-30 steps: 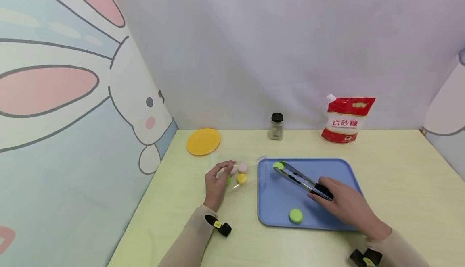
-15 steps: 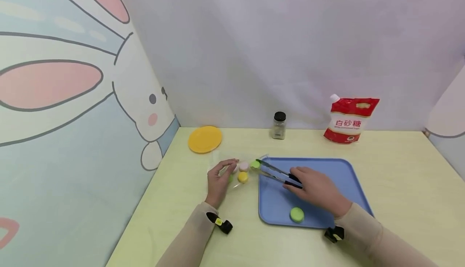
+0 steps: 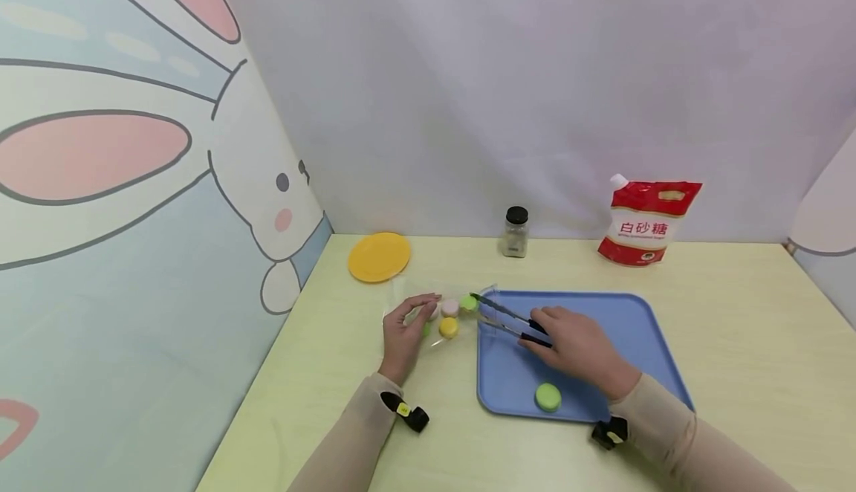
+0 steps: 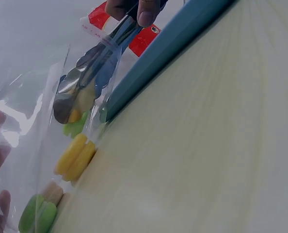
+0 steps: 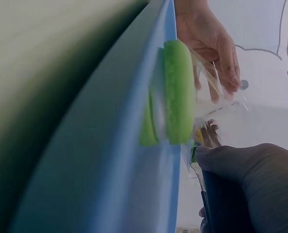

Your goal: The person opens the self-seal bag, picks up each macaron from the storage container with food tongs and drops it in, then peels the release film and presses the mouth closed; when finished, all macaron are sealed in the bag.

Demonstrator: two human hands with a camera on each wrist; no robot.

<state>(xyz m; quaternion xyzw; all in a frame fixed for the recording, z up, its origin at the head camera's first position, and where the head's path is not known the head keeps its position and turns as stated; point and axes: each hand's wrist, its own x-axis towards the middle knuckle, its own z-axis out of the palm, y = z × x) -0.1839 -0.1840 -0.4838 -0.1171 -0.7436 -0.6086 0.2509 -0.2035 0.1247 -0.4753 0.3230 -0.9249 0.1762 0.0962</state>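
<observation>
My left hand [image 3: 403, 336] pinches the film of a clear plastic bag [image 3: 408, 287] lying on its side, its mouth towards the tray. Inside are a yellow macaron [image 3: 449, 328], a pink macaron [image 3: 450, 308] and, partly behind my fingers, another pink one and a green macaron [image 4: 37, 213]. My right hand [image 3: 578, 347] grips metal tongs [image 3: 498, 306] with black handles, their tips reaching into the bag's mouth. Between the spread tong arms and the pink macaron lies a green macaron [image 3: 468, 302]. One more green macaron [image 5: 179, 92] sits near the front edge of the blue tray [image 3: 602, 306].
A yellow plate [image 3: 379, 257] lies at the back left. Along the back edge stand a small glass jar [image 3: 515, 241] with a black lid and a red and white sugar pouch [image 3: 649, 223]. The tray's raised rim runs just right of the bag.
The tongs have carried a green macaron left from the tray into the bag's mouth, then spread and drawn slightly right, leaving it there. My left hand keeps its hold on the bag.
</observation>
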